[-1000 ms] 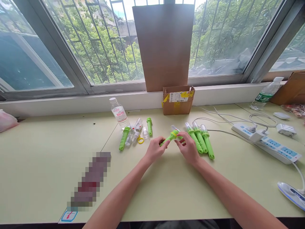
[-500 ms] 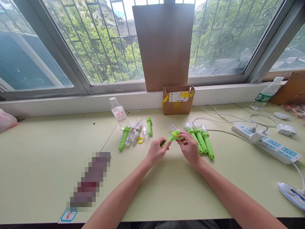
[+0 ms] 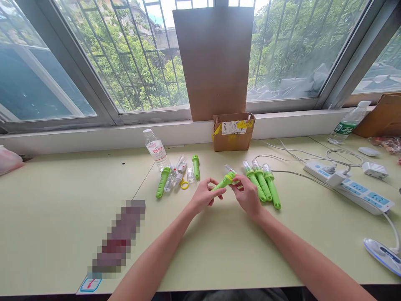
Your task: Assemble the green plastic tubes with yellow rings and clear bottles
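Note:
My left hand [image 3: 203, 195] holds the body of a green plastic tube [image 3: 224, 182], its threaded end tilted up and to the right. The fingers of my right hand [image 3: 248, 195] are closed at that threaded end. Behind it shows a clear plastic piece [image 3: 229, 168]; whether it is joined to the tube cannot be made out. To the right lie three green tubes with clear caps [image 3: 260, 182]. On the left are two uncapped green tubes, one near [image 3: 163, 182] and one farther back [image 3: 196, 167], with several clear parts [image 3: 172, 179] and yellow rings [image 3: 184, 184].
A water bottle [image 3: 156, 150] stands behind the loose parts. At the back is a small cardboard box [image 3: 233, 144] before a cardboard sheet [image 3: 216, 62]. White cables, a power strip [image 3: 354, 188] and another bottle [image 3: 346, 125] occupy the right. A blurred dark item [image 3: 120, 236] lies front left.
The fingers of my left hand have loosened and spread somewhat around the green tube. My right hand has shifted slightly left, still at the threaded end.

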`<state>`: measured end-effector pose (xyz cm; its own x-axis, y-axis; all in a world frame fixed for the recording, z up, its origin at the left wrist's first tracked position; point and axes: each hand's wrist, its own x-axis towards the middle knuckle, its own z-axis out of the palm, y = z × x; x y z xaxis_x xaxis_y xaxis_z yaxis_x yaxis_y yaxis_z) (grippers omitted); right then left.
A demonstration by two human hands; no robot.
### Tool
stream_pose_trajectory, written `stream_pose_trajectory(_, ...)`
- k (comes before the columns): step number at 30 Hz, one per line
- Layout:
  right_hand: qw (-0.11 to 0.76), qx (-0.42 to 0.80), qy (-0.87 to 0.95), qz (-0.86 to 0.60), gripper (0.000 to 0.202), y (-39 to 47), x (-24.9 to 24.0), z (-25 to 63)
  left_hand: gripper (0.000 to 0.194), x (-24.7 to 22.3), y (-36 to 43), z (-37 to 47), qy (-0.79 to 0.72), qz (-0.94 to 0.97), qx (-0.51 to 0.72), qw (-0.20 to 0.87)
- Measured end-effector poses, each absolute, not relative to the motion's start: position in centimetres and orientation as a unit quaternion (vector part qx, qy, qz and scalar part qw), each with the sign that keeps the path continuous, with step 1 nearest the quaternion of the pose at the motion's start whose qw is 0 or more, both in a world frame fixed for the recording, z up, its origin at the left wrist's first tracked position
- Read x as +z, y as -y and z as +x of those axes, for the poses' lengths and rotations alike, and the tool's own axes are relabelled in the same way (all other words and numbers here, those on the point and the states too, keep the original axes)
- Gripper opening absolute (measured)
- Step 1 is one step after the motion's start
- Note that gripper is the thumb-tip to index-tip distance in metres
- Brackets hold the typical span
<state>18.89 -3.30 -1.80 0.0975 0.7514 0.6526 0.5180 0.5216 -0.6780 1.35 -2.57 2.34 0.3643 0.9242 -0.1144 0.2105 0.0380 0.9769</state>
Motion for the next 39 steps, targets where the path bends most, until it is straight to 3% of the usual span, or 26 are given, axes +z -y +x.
stream_pose_trajectory(6,0.562,0.075,0.666,-0.485,0.016,3.35,-1.74,18.96,0.038,2.06,2.49,1.38,-0.473,0.610,0.341,0.537)
stream_pose_trajectory(13,0.523,0.124,0.704,-0.464,0.008,3.23,-1.64,19.10,0.041,1.86,2.26,1.34,-0.473,0.634,0.340,0.510)
stream_pose_trajectory(19,0.537,0.128,0.694,-0.463,0.015,3.38,-1.46,19.00,0.041,1.94,2.22,1.44,-0.457,0.628,0.332,0.536)
stream_pose_trajectory(39,0.584,0.100,0.666,-0.453,0.010,3.50,-1.40,18.85,0.044,2.26,2.70,1.52,-0.458,0.612,0.304,0.568)
